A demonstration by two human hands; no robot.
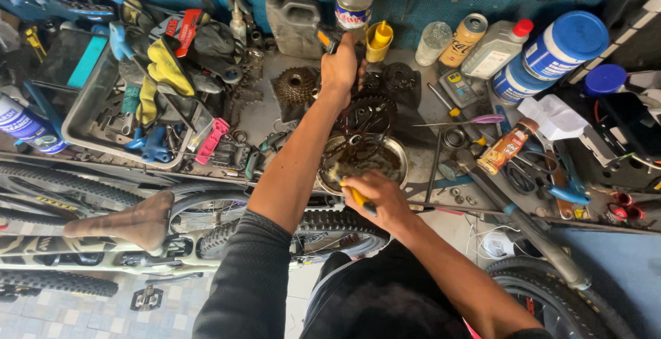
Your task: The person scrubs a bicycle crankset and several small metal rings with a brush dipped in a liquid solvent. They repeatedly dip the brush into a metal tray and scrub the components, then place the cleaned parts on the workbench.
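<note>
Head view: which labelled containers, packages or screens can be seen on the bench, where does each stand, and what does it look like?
Plastic bottle: back centre, above the left hand; clear, blue-and-white label.
Can: back, right of centre; tan, tilted.
Large tub: back right; white, blue lid, blue label.
Spray can: far left; lying, white and blue.
Small bottle: right of the metal bowl; lying, orange label.
No screens seen.

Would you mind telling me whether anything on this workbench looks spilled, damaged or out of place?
Nothing looks spilled or broken. The bench is crowded. The left hand holds a crankset upright over a metal bowl of dark liquid, and the right hand holds a yellow-handled brush at the bowl.
</note>
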